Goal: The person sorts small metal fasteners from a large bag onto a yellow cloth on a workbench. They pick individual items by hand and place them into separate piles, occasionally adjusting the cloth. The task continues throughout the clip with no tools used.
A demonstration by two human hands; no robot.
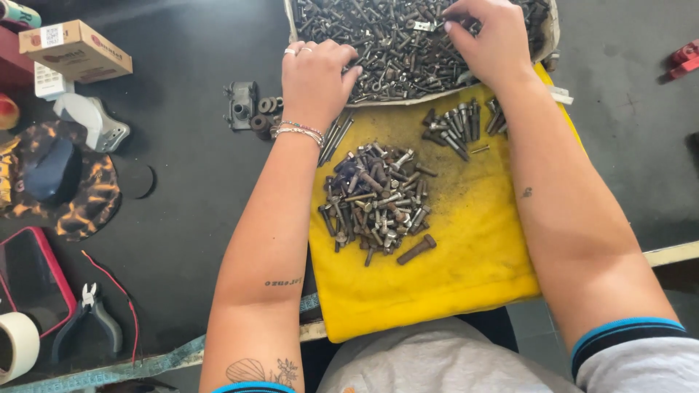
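Far left edge: roll of tape [16, 346], white/cream, partly cut off by frame. Just above it a phone [33, 280] in a red case, screen up. Next to that, small pliers [87, 320] w/ grey handles, a thin red wire [120, 291] running past them. A teal measuring tape [145, 364] lies along the table's bottom edge.

Upper left: cardboard box [75, 49], brown, lying at an angle; under it a light grey metal bracket [98, 124]. Below that a dark cap [54, 175] on orange-black patterned cloth.

Centre-left: small grey metal block [241, 104] w/ a few dark washers [266, 105] just beside it, on the black table [182, 218].

Left hand [314, 76]: fingers curled in loosely, knuckles up, resting at the near edge of the tray of bolts [378, 51]; rings on fingers, beaded bracelets at wrist. Can't tell if it holds anything, palm side hidden.

Centre: yellow cloth [466, 262] spread toward the person. On it a heap of sorted bolts [375, 200], mixed silver & rusty, between the two forearms; one bigger bolt lies a bit apart at its lower right. A smaller group of dark bolts [459, 124] sits near the cloth's top, by the right wrist.

Right hand [489, 40]: reaching into the tray, fingertips pinched together among the loose bolts at the top; what exactly it pinches is too small to tell.

Far right edge: red part [684, 58], partly out of frame.
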